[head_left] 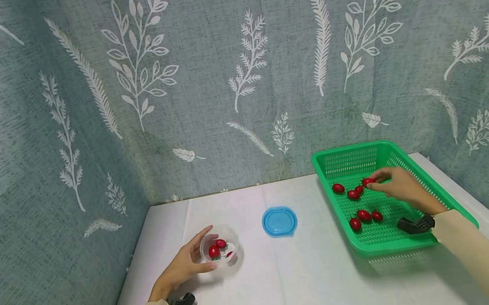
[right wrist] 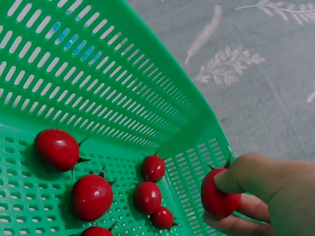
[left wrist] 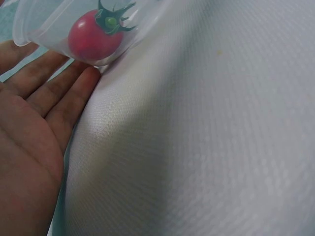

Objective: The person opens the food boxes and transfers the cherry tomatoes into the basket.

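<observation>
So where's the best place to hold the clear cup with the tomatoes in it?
I'd hold the clear cup by its outside wall, coming from the left, thumb near and fingers far, like the left hand does. It's round, and its open top faces up with tomatoes inside, so a side grip should leave that opening free.

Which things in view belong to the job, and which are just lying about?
Apparently part of the job:
right hand, pinching one tomato
left hand, holding the clear cup
cup tomatoes
green basket
basket tomatoes

Apparently not in use:
blue lid, untouched on the table, though it may fit the cup
leaf-print curtain, just backdrop
</observation>
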`<state>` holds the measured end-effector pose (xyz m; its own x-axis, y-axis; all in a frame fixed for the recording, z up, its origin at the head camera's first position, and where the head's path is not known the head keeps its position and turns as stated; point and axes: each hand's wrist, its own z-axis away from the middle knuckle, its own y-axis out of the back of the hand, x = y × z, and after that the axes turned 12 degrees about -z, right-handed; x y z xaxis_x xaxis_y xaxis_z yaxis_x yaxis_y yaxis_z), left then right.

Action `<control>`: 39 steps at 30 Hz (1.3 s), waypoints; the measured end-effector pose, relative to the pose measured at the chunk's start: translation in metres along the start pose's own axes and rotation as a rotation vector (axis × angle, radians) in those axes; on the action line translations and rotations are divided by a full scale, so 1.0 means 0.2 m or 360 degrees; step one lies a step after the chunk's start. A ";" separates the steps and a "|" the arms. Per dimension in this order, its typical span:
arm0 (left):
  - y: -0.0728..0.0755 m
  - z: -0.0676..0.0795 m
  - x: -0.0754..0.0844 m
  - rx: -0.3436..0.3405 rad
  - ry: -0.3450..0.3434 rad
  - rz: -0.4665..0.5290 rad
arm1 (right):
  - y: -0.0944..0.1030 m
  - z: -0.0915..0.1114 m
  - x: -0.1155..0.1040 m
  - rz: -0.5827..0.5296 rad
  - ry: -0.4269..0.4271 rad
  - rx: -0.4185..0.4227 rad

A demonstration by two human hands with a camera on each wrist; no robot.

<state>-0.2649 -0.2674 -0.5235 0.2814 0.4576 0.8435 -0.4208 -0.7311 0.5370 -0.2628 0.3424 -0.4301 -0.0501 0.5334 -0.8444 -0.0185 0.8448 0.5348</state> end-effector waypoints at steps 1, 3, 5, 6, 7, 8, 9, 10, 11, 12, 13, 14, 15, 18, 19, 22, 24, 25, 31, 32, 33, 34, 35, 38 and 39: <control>0.00 0.00 0.00 0.0002 0.0000 0.0002 | 0.00 0.00 0.00 -0.0001 -0.0011 -0.0009; 0.00 0.00 0.00 0.0003 0.0002 0.0008 | 0.01 0.00 0.00 -0.0014 -0.0051 -0.0019; 0.00 0.00 0.00 0.0004 -0.0001 0.0007 | 0.01 0.01 -0.01 -0.0014 -0.0064 -0.0032; 0.00 0.00 0.00 0.0005 -0.0003 0.0009 | 0.01 0.01 -0.01 -0.0015 -0.0071 -0.0033; 0.00 0.00 0.00 0.0005 -0.0008 0.0013 | 0.01 0.01 -0.01 -0.0020 -0.0079 -0.0036; 0.00 0.00 0.00 0.0003 -0.0012 0.0016 | 0.01 0.00 -0.01 -0.0024 -0.0087 -0.0032; 0.00 0.00 0.00 0.0001 -0.0014 0.0018 | 0.01 0.00 -0.01 -0.0021 -0.0084 -0.0033; 0.00 0.00 0.00 0.0000 -0.0018 0.0022 | 0.01 0.00 -0.01 -0.0019 -0.0081 -0.0030; 0.00 0.00 0.00 -0.0001 -0.0022 0.0022 | 0.01 0.00 -0.01 -0.0017 -0.0080 -0.0028; 0.00 0.00 0.00 -0.0002 -0.0023 0.0024 | 0.00 0.00 -0.01 -0.0021 -0.0087 -0.0020; 0.00 0.00 0.00 -0.0003 -0.0025 0.0023 | 0.00 0.00 -0.01 -0.0025 -0.0084 -0.0019; 0.00 0.00 0.00 -0.0004 -0.0025 0.0022 | 0.00 0.00 -0.01 -0.0032 -0.0083 -0.0016; 0.00 0.01 0.00 -0.0003 -0.0023 0.0021 | -0.01 0.00 -0.02 -0.0041 -0.0076 -0.0016; 0.00 0.01 0.00 -0.0001 -0.0020 0.0022 | -0.03 0.00 -0.04 -0.0070 -0.0058 -0.0010; 0.00 0.01 0.00 0.0000 -0.0019 0.0025 | -0.04 0.00 -0.05 -0.0071 -0.0046 -0.0010; 0.00 0.00 0.00 0.0002 -0.0018 0.0029 | -0.07 0.00 -0.08 -0.0063 -0.0031 -0.0011; 0.00 0.00 0.00 0.0002 -0.0019 0.0029 | -0.09 0.00 -0.11 -0.0058 -0.0024 -0.0015; 0.00 0.00 0.00 0.0001 -0.0021 0.0028 | -0.10 0.00 -0.12 -0.0059 -0.0018 -0.0020; 0.00 0.01 0.00 0.0006 -0.0019 0.0010 | -0.17 -0.01 -0.20 0.0003 0.0058 -0.0018; 0.00 0.01 0.00 0.0008 -0.0017 0.0009 | -0.18 -0.01 -0.21 0.0012 0.0071 -0.0022; 0.00 0.01 0.00 0.0009 -0.0013 0.0007 | -0.20 -0.02 -0.22 0.0021 0.0082 -0.0030; 0.00 0.01 0.00 0.0008 -0.0011 0.0008 | -0.21 -0.02 -0.23 0.0015 0.0092 -0.0039; 0.00 0.01 0.00 0.0007 -0.0010 0.0008 | -0.22 -0.02 -0.24 0.0007 0.0101 -0.0046; 0.00 0.00 -0.01 0.0005 -0.0010 0.0005 | -0.26 -0.02 -0.28 -0.0066 0.0110 -0.0086; 0.00 0.00 -0.01 0.0003 -0.0010 0.0004 | -0.27 -0.02 -0.29 -0.0073 0.0117 -0.0093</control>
<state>-0.2649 -0.2686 -0.5242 0.2859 0.4522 0.8448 -0.4197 -0.7334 0.5347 -0.2630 0.2657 -0.4106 -0.1208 0.4880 -0.8644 -0.0806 0.8631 0.4985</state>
